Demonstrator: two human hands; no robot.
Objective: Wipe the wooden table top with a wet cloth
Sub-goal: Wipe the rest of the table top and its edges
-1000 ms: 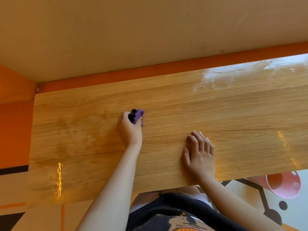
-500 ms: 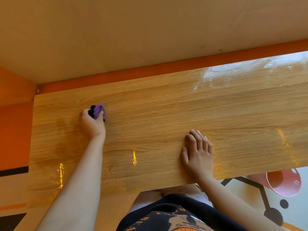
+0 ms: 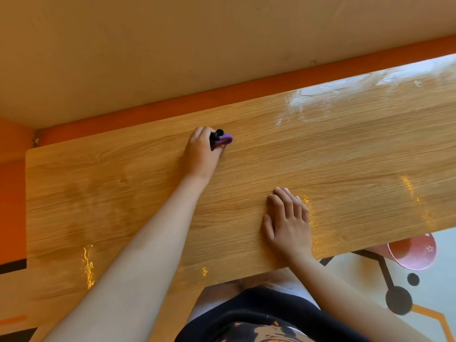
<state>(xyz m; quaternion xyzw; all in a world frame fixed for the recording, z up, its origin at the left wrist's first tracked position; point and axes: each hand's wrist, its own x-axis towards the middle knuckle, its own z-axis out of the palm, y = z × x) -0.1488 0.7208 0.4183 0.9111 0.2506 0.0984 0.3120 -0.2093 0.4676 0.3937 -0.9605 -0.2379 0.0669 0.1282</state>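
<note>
The wooden table top (image 3: 345, 154) stretches across the view, glossy and wet-looking at its far right. My left hand (image 3: 202, 154) presses a small purple and black cloth (image 3: 222, 139) onto the wood near the table's far edge, left of the middle. Most of the cloth is hidden under my fingers. My right hand (image 3: 287, 220) lies flat on the table near the front edge, fingers together, holding nothing.
A beige wall with an orange strip (image 3: 246, 91) runs along the table's far edge. An orange wall (image 3: 11, 193) borders the left end. A pink bucket (image 3: 410, 251) stands on the patterned floor below the table's front right.
My left hand has swept the cloth to the right and further back, from the left part of the table toward the middle. My right hand stays flat in the same spot.
</note>
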